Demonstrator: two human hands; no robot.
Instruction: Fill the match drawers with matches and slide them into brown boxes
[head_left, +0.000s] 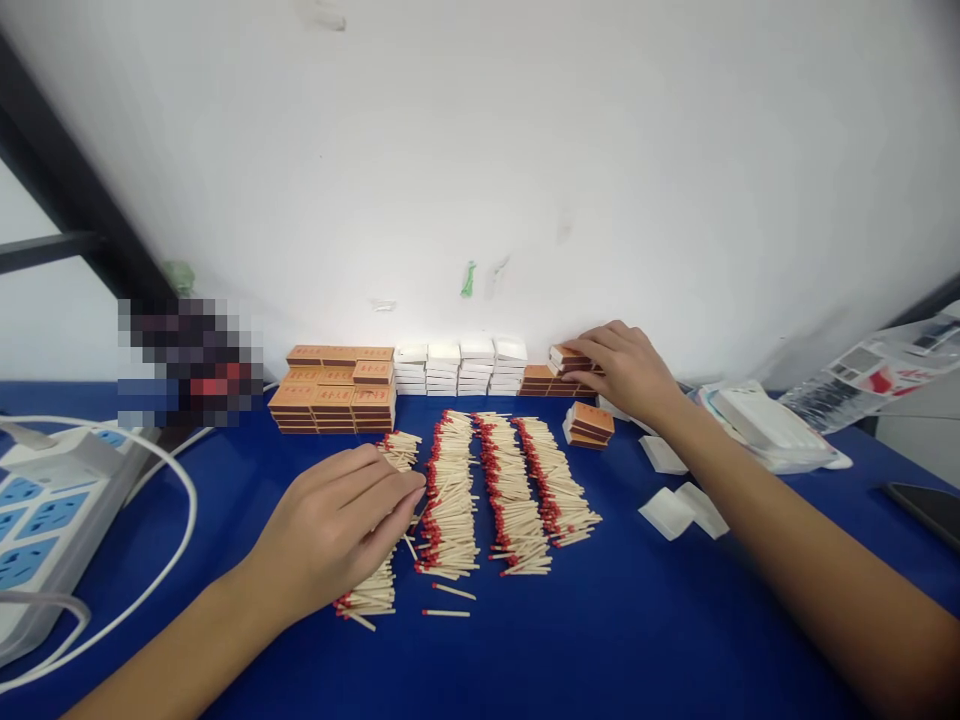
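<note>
My right hand (626, 370) has its thumb and fingers around a matchbox (564, 357) on top of the low row of orange matchboxes (538, 382) against the wall. In front of that row, a short stack of matchboxes (590, 422) sits at an angle. Several long rows of red-tipped matches (451, 490) lie across the middle of the table. My left hand (337, 525) is over the leftmost row of matches (375, 592), fingers pressed together in a pinch. Whatever those fingertips hold, if anything, is hidden. Two loose matches (446, 613) lie near the front.
At the back left stands a block of stacked matchboxes (334, 405), beside several stacks of white inner trays (459, 370). Loose white trays (667, 513) lie under my right forearm. A power strip (45, 520) with white cables is at left; plastic packaging (772, 425) lies at right.
</note>
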